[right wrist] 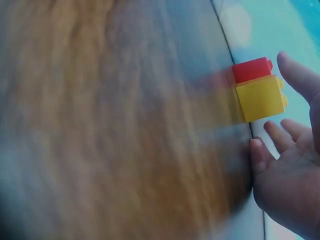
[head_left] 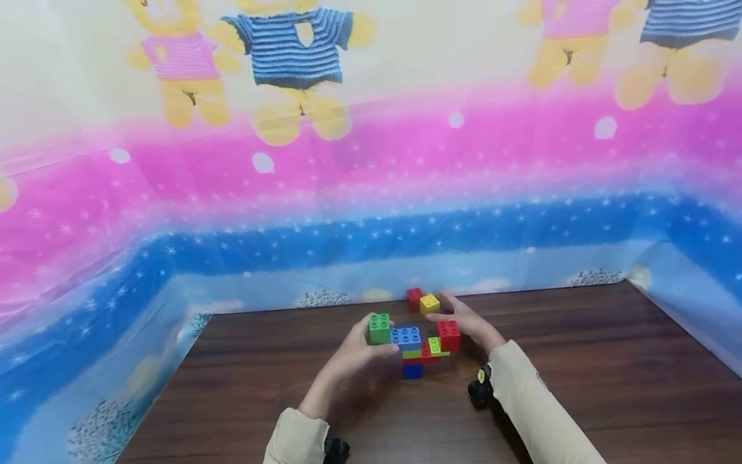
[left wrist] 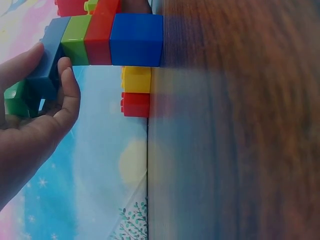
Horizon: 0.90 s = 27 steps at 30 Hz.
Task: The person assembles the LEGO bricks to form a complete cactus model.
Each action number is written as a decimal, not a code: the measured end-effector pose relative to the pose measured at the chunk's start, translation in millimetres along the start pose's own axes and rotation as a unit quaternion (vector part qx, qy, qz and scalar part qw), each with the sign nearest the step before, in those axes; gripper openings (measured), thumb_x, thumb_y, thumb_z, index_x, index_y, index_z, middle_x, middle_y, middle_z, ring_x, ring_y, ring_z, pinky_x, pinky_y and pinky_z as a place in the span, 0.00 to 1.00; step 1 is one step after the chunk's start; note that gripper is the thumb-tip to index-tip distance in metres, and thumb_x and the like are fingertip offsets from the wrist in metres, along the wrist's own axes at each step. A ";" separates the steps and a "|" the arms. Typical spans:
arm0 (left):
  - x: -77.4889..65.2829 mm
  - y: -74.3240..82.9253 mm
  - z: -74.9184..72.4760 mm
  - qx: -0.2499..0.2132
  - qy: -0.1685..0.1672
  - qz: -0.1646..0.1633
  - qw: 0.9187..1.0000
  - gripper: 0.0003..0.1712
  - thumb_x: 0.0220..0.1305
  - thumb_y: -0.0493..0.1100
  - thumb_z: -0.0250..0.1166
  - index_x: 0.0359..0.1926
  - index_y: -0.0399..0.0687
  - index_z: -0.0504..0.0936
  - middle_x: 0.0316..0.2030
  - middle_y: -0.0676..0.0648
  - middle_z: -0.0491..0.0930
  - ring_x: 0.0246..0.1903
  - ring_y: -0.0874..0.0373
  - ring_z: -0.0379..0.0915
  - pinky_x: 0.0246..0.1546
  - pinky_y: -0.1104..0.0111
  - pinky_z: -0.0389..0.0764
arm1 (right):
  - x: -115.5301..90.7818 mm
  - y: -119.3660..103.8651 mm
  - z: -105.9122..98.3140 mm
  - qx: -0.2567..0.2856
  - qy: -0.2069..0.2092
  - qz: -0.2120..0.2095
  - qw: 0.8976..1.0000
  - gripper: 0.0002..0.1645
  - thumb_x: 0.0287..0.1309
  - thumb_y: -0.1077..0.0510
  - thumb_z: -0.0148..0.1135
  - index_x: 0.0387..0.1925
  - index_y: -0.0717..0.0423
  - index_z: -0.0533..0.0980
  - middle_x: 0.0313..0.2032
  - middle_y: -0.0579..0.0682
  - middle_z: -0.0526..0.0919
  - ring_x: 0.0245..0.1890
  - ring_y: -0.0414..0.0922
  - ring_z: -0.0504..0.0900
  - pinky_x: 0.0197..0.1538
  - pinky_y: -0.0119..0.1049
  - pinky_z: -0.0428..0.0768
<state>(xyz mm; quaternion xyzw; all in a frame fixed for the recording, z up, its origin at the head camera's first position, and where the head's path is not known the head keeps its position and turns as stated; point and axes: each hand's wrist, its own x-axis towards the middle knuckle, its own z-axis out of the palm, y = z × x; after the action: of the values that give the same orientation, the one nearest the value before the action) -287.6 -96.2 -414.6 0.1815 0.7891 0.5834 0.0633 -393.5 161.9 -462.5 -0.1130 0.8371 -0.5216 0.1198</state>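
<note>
My left hand point(head_left: 355, 351) pinches the left side of a toy-brick build, its thumb on the blue brick point(head_left: 406, 338). A green brick point(head_left: 379, 328) forms the build's left end and a red brick point(head_left: 448, 335) its upper right. Below are lime and red layers, with a dark blue brick point(left wrist: 136, 40) at the bottom. In the head view, my right hand point(head_left: 464, 319) reaches behind the build, beside a loose yellow brick point(head_left: 429, 304). The right wrist view shows that hand's fingers point(right wrist: 280, 137) spread, with a gap between them and the yellow brick.
A loose red brick point(head_left: 414, 298) stands against the yellow one near the back edge of the brown wooden table point(head_left: 261, 367). A printed cloth point(head_left: 324, 238) with pink and blue bands hangs behind the table and along its sides.
</note>
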 end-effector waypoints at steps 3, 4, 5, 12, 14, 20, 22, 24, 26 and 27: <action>-0.8 0.5 -1.0 0.001 0.000 -0.001 1.000 0.29 0.62 0.41 0.67 0.61 0.36 0.67 0.54 0.36 0.76 0.42 0.57 0.76 0.44 0.65 0.83 | 2.0 0.9 4.4 -0.007 0.009 0.001 1.000 0.49 0.63 0.45 0.60 0.77 0.48 0.47 0.76 0.61 0.48 0.76 0.64 0.46 0.71 0.67 0.53; -1.0 1.0 -1.4 0.001 0.002 0.000 1.000 0.30 0.62 0.40 0.67 0.61 0.36 0.67 0.54 0.36 0.75 0.43 0.57 0.76 0.44 0.65 0.82 | 2.8 0.6 6.0 -0.008 0.012 0.000 1.000 0.48 0.63 0.44 0.59 0.77 0.47 0.48 0.76 0.61 0.48 0.76 0.65 0.46 0.71 0.68 0.53; -1.0 1.4 -1.9 0.000 0.004 0.000 1.000 0.30 0.61 0.40 0.67 0.61 0.36 0.67 0.54 0.36 0.75 0.43 0.56 0.76 0.44 0.65 0.82 | 3.6 0.0 7.6 -0.012 0.013 -0.003 1.000 0.47 0.64 0.44 0.59 0.77 0.46 0.48 0.76 0.61 0.48 0.75 0.65 0.46 0.70 0.68 0.54; -0.2 -0.7 -0.8 -0.001 -0.003 -0.001 1.000 0.32 0.62 0.40 0.67 0.63 0.34 0.66 0.55 0.36 0.75 0.44 0.56 0.76 0.44 0.65 0.83 | 2.5 -2.6 20.1 -0.013 0.053 -0.002 0.999 0.46 0.64 0.48 0.59 0.76 0.52 0.49 0.74 0.65 0.53 0.74 0.66 0.51 0.71 0.66 0.55; -0.2 -2.0 -0.1 -0.003 -0.005 -0.004 1.000 0.32 0.62 0.40 0.67 0.63 0.34 0.66 0.55 0.36 0.75 0.45 0.57 0.76 0.45 0.65 0.83 | 2.6 -1.8 23.2 -0.018 0.062 -0.001 0.998 0.46 0.65 0.48 0.59 0.76 0.54 0.49 0.74 0.65 0.53 0.74 0.66 0.51 0.72 0.65 0.55; -0.7 -2.4 1.2 -0.004 -0.014 -0.001 1.000 0.30 0.62 0.40 0.67 0.62 0.36 0.67 0.55 0.36 0.75 0.41 0.57 0.76 0.43 0.65 0.83 | -3.9 -5.9 27.6 0.013 0.095 -0.013 0.995 0.40 0.67 0.53 0.56 0.74 0.59 0.54 0.72 0.67 0.57 0.71 0.66 0.58 0.70 0.63 0.60; -0.9 -1.3 0.6 -0.005 -0.013 -0.002 1.000 0.29 0.63 0.40 0.66 0.62 0.36 0.67 0.54 0.36 0.75 0.39 0.58 0.76 0.42 0.65 0.83 | -10.0 -14.0 29.1 0.024 0.100 -0.016 0.995 0.37 0.67 0.54 0.55 0.73 0.60 0.56 0.70 0.68 0.59 0.69 0.66 0.60 0.69 0.62 0.63; -0.9 -0.7 -0.2 -0.007 -0.011 -0.002 1.000 0.29 0.63 0.40 0.66 0.61 0.36 0.67 0.52 0.36 0.76 0.38 0.58 0.75 0.42 0.65 0.83 | -17.9 -24.8 29.2 0.034 0.104 -0.016 0.994 0.36 0.67 0.55 0.55 0.72 0.62 0.57 0.70 0.69 0.60 0.69 0.66 0.61 0.69 0.61 0.63; -0.9 -0.7 -0.9 -0.007 -0.011 0.000 1.000 0.28 0.63 0.40 0.66 0.61 0.35 0.67 0.51 0.36 0.75 0.38 0.58 0.75 0.42 0.64 0.83 | -25.8 -34.6 28.6 0.038 0.102 -0.017 0.994 0.35 0.68 0.56 0.53 0.71 0.65 0.57 0.69 0.70 0.61 0.69 0.66 0.61 0.69 0.60 0.63; -1.0 -0.7 -1.1 -0.007 -0.011 0.001 1.000 0.28 0.63 0.40 0.66 0.61 0.35 0.67 0.51 0.36 0.75 0.38 0.58 0.75 0.43 0.64 0.83 | -27.9 -36.6 27.9 0.047 0.099 -0.013 0.994 0.35 0.69 0.56 0.53 0.72 0.65 0.56 0.69 0.70 0.61 0.69 0.66 0.61 0.70 0.60 0.63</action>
<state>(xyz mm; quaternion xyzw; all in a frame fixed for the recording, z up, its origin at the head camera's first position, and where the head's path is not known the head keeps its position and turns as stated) -287.2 -97.6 -415.1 0.1881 0.7841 0.5869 0.0732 -355.9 131.3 -439.2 -0.0654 0.8182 -0.5702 0.0346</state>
